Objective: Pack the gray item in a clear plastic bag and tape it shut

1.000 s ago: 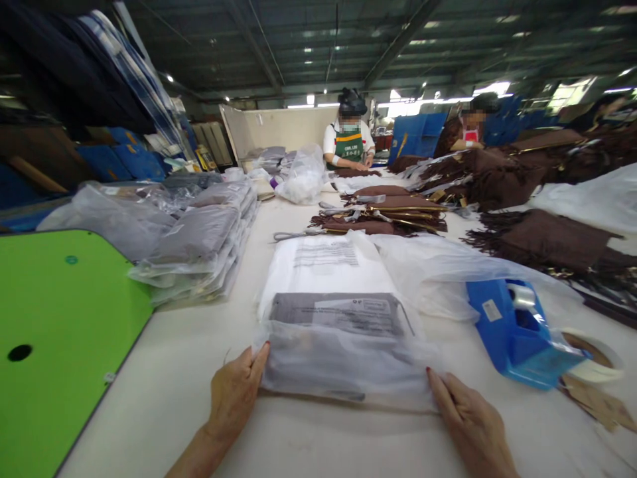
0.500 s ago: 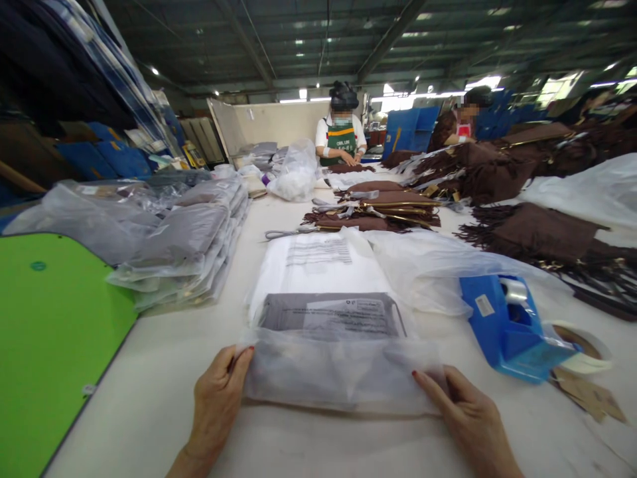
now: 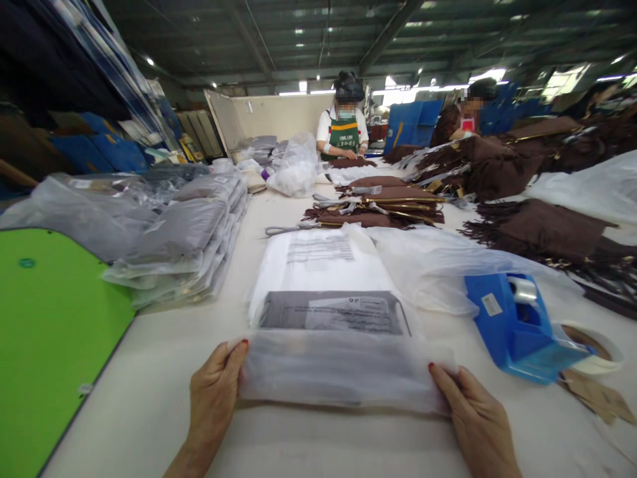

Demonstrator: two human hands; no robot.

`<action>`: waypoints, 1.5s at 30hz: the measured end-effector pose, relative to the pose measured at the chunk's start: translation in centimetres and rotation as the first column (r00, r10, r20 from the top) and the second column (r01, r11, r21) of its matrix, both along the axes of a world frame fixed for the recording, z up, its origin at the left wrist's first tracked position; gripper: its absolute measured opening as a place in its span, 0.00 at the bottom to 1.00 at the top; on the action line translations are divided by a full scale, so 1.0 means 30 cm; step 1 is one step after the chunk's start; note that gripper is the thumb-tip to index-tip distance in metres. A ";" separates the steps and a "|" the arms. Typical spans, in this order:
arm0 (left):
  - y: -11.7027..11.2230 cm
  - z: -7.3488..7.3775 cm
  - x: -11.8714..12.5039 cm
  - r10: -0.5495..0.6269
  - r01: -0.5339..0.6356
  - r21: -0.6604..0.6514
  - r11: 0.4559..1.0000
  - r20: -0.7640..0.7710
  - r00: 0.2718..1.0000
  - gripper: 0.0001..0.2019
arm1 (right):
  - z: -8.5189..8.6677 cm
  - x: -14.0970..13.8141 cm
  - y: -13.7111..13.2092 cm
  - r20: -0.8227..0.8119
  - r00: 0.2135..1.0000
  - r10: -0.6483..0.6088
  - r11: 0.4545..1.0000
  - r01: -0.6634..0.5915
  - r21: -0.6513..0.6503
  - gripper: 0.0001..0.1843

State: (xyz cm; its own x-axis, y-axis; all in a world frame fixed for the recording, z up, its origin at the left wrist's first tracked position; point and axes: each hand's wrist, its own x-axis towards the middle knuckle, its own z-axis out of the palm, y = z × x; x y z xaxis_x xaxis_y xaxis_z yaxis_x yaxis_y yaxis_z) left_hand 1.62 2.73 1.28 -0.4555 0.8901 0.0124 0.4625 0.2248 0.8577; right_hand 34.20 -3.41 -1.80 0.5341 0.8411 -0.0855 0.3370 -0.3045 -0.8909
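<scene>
Left hand (image 3: 213,395), right hand (image 3: 475,425) pinching polybag (image 3: 343,368) side edges, tape dispenser (image 3: 512,332) near right, green board (image 3: 50,345) left

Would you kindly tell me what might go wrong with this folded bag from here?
1. The left hand and right hand touch only the two ends of the folded flap of the clear bag; its middle could spring open or wrinkle.
2. The blue tape dispenser sits to the right, apart from both hands; reaching for it would likely free one end.
3. Loose plastic sheeting lies against the dispenser and might snag on tape.
</scene>
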 end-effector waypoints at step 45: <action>0.182 -0.050 0.364 -0.403 0.778 -0.211 0.592 -0.914 0.059 0.28 | -0.094 -0.071 0.030 0.847 0.509 -0.151 0.983 -0.012 0.182 0.22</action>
